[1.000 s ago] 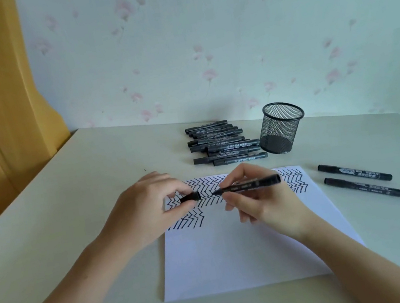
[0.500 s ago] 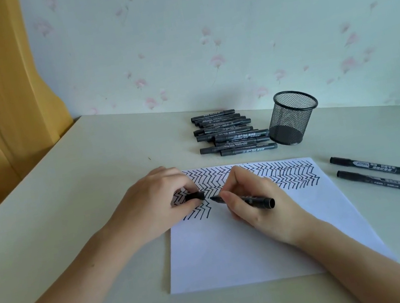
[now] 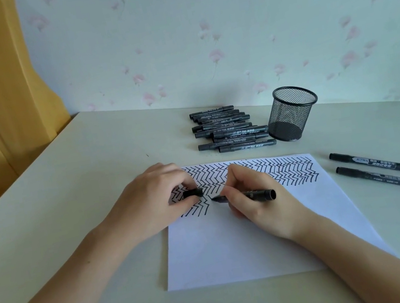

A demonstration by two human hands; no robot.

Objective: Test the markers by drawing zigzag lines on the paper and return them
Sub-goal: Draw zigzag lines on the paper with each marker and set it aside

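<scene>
Cream tabletop (image 3: 68,201), floral wallpaper; one paper (image 3: 238,251), one mesh cup (image 3: 291,114), two markers (image 3: 376,169) at right edge. Right hand (image 3: 262,207) grips marker (image 3: 251,193); left hand (image 3: 149,203) pinches cap (image 3: 192,193).

Matt white paper (image 3: 250,244); black wire-mesh metal cup (image 3: 291,112); smooth matt table (image 3: 77,173); black plastic markers (image 3: 230,130)

An uncapped black marker (image 3: 248,194) lies slanted, tip on the white paper (image 3: 237,246) at the zigzag rows (which fill the sheet's far part). Its cap (image 3: 193,193) sits at 9 o'clock from the tip. A row of capped markers (image 3: 230,130) lies at 12 o'clock, two more markers (image 3: 373,170) at 3 o'clock.
</scene>
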